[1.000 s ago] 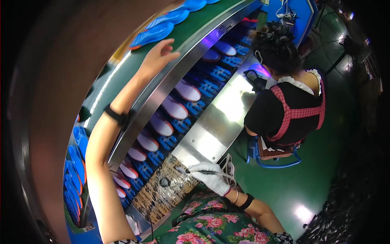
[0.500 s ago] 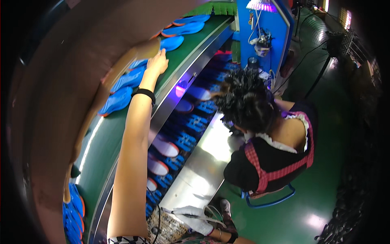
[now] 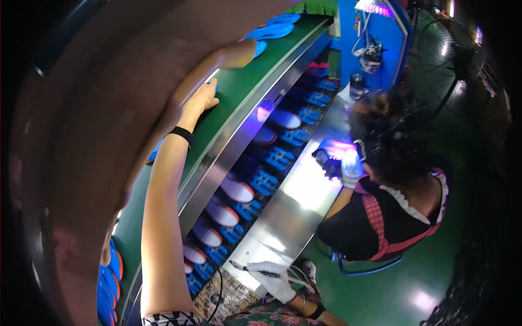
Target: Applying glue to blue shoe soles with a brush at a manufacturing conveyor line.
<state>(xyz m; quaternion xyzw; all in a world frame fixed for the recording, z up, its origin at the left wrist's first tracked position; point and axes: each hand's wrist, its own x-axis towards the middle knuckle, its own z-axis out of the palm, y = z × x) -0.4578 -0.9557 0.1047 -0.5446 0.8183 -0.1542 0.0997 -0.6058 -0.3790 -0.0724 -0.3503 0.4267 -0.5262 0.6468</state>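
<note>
My left hand [image 3: 203, 99], bare with a black band at the wrist, reaches far out over the green upper belt [image 3: 239, 87]. Its fingers are closed on a blue shoe sole [image 3: 216, 89], of which only a small piece shows. Low in the picture, my right hand [image 3: 272, 280] wears a white glove. It grips a slim, dark pen-like tool [image 3: 239, 265], beside which pale tubing [image 3: 300, 278] curves. More blue soles [image 3: 274, 30] lie at the far end of the upper belt, and orange-edged ones [image 3: 110, 282] overlap at the near left.
Below runs a line of blue holders [image 3: 265, 182] and white-topped soles [image 3: 237, 190], beside a metal ledge [image 3: 283, 217]. A co-worker [image 3: 391, 179] sits at the right, one gloved hand [image 3: 352, 167] under purple light. A blue panel [image 3: 370, 49] stands behind. A brown surface [image 3: 81, 136] blocks the left.
The view has shifted, hiding more of the upper belt's soles. My left hand has drawn slightly nearer. The co-worker's head has moved right, and their gloved hand now shows in the purple light.
</note>
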